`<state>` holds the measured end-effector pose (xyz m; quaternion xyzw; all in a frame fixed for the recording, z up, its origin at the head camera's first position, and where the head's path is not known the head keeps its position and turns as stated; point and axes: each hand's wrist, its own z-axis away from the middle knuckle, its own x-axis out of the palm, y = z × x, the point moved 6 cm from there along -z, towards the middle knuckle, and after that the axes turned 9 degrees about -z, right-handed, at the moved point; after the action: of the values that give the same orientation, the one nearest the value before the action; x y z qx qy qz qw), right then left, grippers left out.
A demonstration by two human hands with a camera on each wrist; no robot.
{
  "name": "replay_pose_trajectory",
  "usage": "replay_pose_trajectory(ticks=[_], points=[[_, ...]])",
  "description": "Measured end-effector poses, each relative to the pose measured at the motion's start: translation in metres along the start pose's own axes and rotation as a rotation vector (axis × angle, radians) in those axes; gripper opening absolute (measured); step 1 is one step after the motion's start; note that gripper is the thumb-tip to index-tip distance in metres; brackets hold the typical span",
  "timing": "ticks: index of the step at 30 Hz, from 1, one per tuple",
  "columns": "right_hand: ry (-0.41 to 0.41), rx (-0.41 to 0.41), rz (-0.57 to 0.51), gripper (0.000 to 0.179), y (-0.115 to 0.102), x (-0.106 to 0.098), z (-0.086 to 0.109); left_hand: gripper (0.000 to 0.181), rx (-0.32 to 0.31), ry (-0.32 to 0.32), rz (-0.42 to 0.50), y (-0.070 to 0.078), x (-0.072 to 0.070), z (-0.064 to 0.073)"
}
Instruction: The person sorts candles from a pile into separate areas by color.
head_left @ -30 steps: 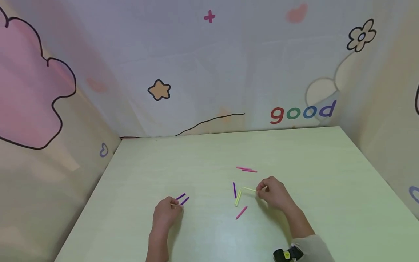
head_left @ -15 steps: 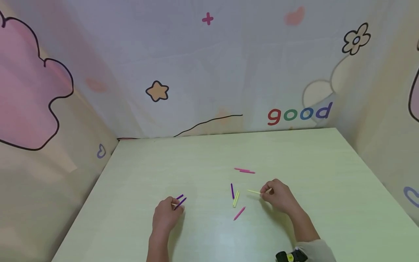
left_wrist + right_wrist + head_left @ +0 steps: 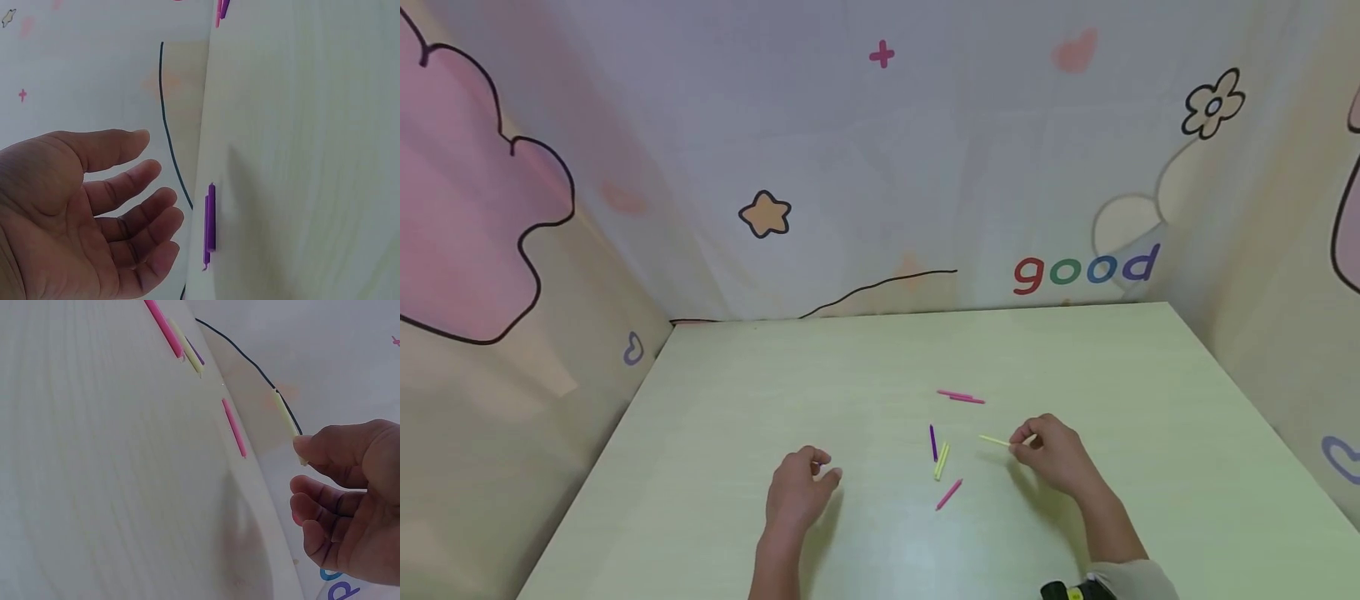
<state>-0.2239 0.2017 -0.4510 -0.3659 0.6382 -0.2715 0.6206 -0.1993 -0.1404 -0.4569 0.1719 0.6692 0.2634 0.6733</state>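
Observation:
My left hand (image 3: 797,493) hovers above the table with thumb and fingers apart and nothing between them. Two purple candles (image 3: 211,219) lie side by side on the table beyond its fingertips in the left wrist view; in the head view the hand hides nearly all of them. Between thumb and index finger, my right hand (image 3: 1054,454) pinches a pale yellow candle (image 3: 993,439) by one end, held above the table. To its left lie a purple candle (image 3: 933,443), a pair of yellow candles (image 3: 942,462) and a pink candle (image 3: 949,495).
Two pink candles (image 3: 961,397) lie together farther back on the pale table (image 3: 805,367). A printed cloth backdrop (image 3: 850,150) rises behind the table and along both sides. A black device (image 3: 1075,590) is strapped at the right wrist by the sleeve.
My left hand has let go of the two purple candles and spread its thumb from its fingers, shifting slightly right. My right hand has drawn the yellow candle rightward, away from the yellow pair.

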Motion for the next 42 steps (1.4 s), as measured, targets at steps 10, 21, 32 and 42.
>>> replay_pose_trajectory(ticks=[10, 21, 32, 42], points=[[0.025, 0.007, 0.000, 0.004, 0.005, -0.008, 0.004, 0.023, 0.064, -0.008, -0.002, 0.017, 0.006, 0.004], [0.015, 0.078, -0.032, 0.007, 0.016, -0.014, 0.012, 0.022, 0.112, -0.029, 0.000, 0.033, 0.019, 0.007], [0.027, 0.083, -0.014, 0.008, 0.028, -0.027, 0.016, 0.022, 0.163, -0.064, -0.014, 0.052, 0.031, 0.005], [0.045, 0.089, -0.002, 0.008, 0.035, -0.037, 0.016, 0.022, 0.192, -0.083, -0.019, 0.063, 0.040, 0.004]])
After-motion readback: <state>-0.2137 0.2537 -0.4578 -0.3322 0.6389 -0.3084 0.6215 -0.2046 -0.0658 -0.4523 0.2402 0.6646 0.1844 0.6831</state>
